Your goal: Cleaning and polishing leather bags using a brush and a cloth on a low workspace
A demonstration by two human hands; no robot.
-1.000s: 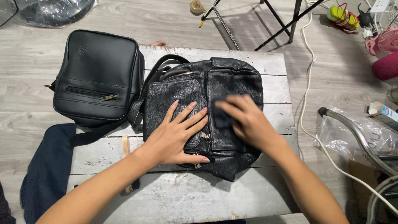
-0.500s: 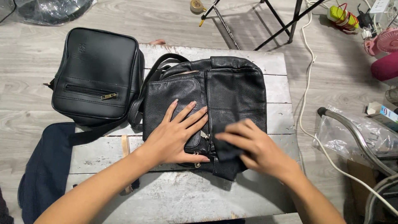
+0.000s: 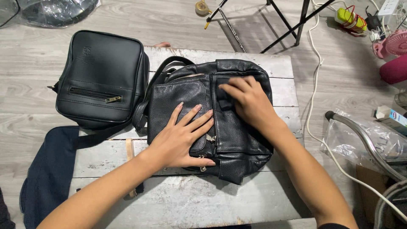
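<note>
A black pebbled-leather bag (image 3: 241, 140) lies flat on a worn white wooden table (image 3: 237, 203). My left hand (image 3: 182, 140) rests flat on the bag's left front pocket, fingers spread, beside a zipper pull. My right hand (image 3: 250, 101) presses what looks like a small dark cloth (image 3: 224, 101) against the upper part of the bag's right flap. The bag's strap (image 3: 163, 70) loops out at its top left.
A second, smooth black bag (image 3: 101, 80) lies at the table's left edge, with dark blue fabric (image 3: 46, 174) hanging below it. On the grey floor are black stand legs (image 3: 296, 25), a white cable (image 3: 313, 85), a plastic-wrapped item with a metal tube (image 3: 364, 135) and a pink fan (image 3: 394, 42).
My right hand slid down the right flap toward me, then back up to the flap's upper part. My left hand stayed flat on the left pocket.
</note>
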